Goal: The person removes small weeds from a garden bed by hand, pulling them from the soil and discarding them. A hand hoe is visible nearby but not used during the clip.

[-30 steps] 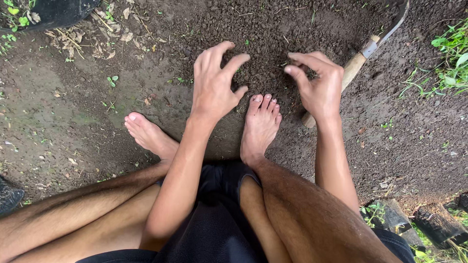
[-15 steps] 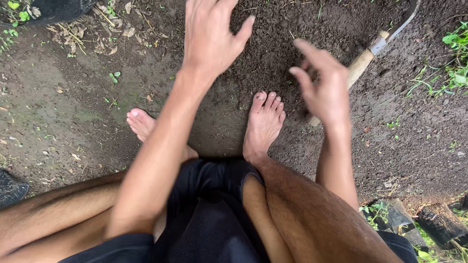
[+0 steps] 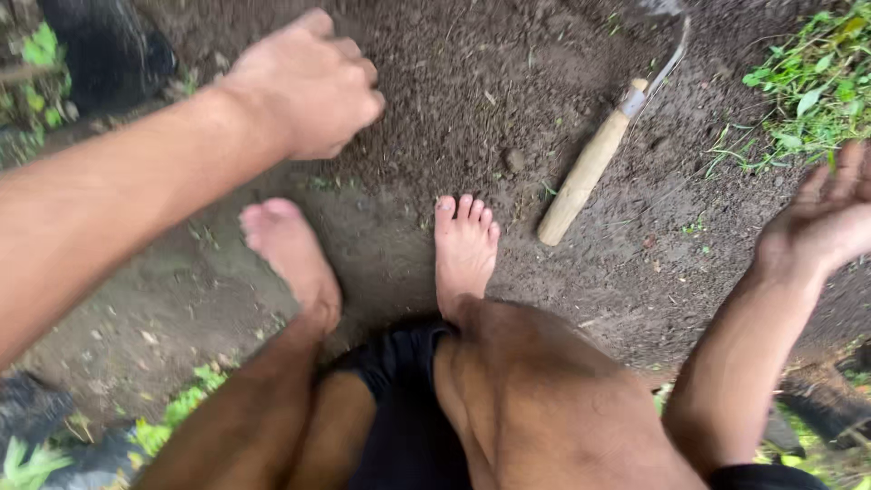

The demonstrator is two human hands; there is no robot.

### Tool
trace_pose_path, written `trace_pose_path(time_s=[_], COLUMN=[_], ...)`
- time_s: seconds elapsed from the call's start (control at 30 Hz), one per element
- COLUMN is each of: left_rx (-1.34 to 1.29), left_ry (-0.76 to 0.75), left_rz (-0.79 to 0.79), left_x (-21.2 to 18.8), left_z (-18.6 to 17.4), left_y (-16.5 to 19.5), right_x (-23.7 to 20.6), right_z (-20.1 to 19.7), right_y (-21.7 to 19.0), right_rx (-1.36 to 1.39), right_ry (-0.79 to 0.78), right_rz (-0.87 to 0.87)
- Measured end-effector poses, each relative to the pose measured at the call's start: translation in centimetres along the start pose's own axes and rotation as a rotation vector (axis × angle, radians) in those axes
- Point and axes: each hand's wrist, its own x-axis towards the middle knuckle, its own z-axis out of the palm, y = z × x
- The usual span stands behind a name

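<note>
A: While the left hand (image 3: 304, 86) is curled shut into a loose fist, what's in it? Log it.

B: Item 1, L hand: fingers folded under, knuckles up, low over dark crumbly soil (image 3: 472, 91). Can't tell if it holds any dirt. Item 2, right hand (image 3: 830, 213): open, palm up, fingers spread, empty, at the right edge, well apart from the soil patch.

A: Tool?

B: Item 3, sickle (image 3: 599, 154), qty 1: round pale wooden handle, metal collar, thin curved blade. Lies on the soil betw. both hands, touched by neither, just right of the right foot (image 3: 464, 249).

A: Other counts?

B: Bare feet, qty 2, flat on damp packed earth; left foot (image 3: 290, 249) blurred. Dark shorts (image 3: 408, 408), qty 1. Green weeds (image 3: 807, 82) top right, more bottom left.

A: Vs. prior frame?

B: L hand was open w/ fingers spread, now closed. R hand was near the sickle handle, now swung out right, palm turned up. Sickle and feet unmoved.
</note>
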Motion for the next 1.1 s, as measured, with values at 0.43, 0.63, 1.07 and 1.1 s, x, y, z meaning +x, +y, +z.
trace_pose_path(time_s=[0.43,0.63,1.07,1.1], left_rx=[-0.135,0.141,-0.074,-0.115], left_ry=[0.524,0.072,0.663,0.739], left_rz=[0.945,1.189,0.756,0.693], left_x=[9.0,8.0,12.9,13.0], left_z=[9.2,13.6,9.2,8.4], left_y=[16.5,19.4,10.8,10.4], right_x=[-12.2,-15.3,-30.9,-31.7], right_z=[9.5,0.5,12.6,12.7], right_y=[5.9,-4.7,8.4,9.0], right_rx=[-1.063,-0.872,0.156,0.115], right_ry=[-0.394,-0.181,0.495,0.505], right_rz=[0.049,0.510,0.394,0.403])
